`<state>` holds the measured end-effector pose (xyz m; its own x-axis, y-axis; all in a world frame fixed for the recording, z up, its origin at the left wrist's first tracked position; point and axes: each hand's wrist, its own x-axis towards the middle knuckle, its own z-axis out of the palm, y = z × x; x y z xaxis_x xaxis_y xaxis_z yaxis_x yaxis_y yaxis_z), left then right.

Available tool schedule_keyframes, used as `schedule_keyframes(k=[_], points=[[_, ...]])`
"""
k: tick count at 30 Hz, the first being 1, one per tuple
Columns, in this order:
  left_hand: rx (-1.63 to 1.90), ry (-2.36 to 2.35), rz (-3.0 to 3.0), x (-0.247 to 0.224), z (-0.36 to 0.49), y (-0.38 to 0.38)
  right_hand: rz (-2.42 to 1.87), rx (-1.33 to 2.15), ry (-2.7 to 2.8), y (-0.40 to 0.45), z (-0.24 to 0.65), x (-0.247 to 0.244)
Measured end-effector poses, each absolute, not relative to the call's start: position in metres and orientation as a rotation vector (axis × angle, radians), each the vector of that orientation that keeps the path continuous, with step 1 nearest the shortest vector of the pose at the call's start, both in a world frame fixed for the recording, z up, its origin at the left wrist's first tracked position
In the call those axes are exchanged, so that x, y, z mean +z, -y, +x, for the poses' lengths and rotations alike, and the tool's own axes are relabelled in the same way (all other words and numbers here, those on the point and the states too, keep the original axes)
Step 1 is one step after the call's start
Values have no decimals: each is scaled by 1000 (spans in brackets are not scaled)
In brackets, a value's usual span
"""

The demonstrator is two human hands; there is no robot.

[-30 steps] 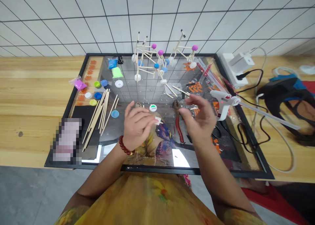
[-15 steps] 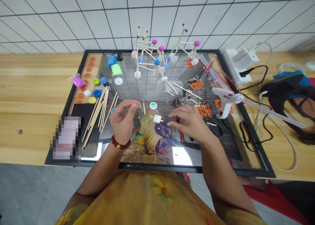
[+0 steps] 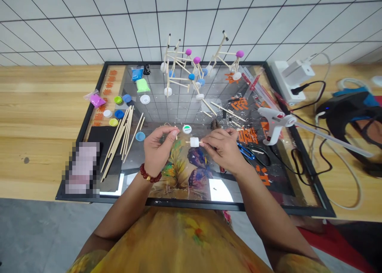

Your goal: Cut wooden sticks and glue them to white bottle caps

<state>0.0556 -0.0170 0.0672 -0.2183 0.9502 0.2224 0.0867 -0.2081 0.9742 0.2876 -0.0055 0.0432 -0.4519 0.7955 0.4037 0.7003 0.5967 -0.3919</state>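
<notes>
My left hand (image 3: 157,150), with a red bead bracelet on the wrist, pinches a short wooden stick (image 3: 176,137) between thumb and fingertips. Across from it, my right hand (image 3: 224,149) is closed on one end of another stick that runs through a white bottle cap piece (image 3: 194,142). A bit of that stick pokes out of the piece's left side. Just beyond both hands lies a white cap with a green print (image 3: 186,129). A blue cap (image 3: 140,136) rests left of my left hand, beside the bundle of long wooden sticks (image 3: 119,139).
Stick models with cap wheels (image 3: 182,72) stand at the back. A white glue gun (image 3: 276,123) and blue scissors (image 3: 247,151) lie to the right, near a power strip (image 3: 283,82). Coloured caps (image 3: 119,114), clay packets (image 3: 142,85) and a phone (image 3: 82,167) are on the left.
My left hand has moved right and now grips the short stick that stood before it. My right hand has closed on the stick through the white cap piece.
</notes>
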Motion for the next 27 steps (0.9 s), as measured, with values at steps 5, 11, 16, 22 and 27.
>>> schedule_keyframes(k=[5,11,16,22,27], points=[[1304,-1347,1570,67,54,17,-1151,159,2136,7,288,50],[1073,-1310,1757,63,57,18,-1149,228,2083,9,287,55],[1098,-1283,1771,63,61,20,-1155,291,2099,11,285,59],[1239,-1333,1680,62,61,20,-1182,304,2022,10,289,61],[1384,-1436,1616,65,47,12,-1282,74,1919,5,299,61]])
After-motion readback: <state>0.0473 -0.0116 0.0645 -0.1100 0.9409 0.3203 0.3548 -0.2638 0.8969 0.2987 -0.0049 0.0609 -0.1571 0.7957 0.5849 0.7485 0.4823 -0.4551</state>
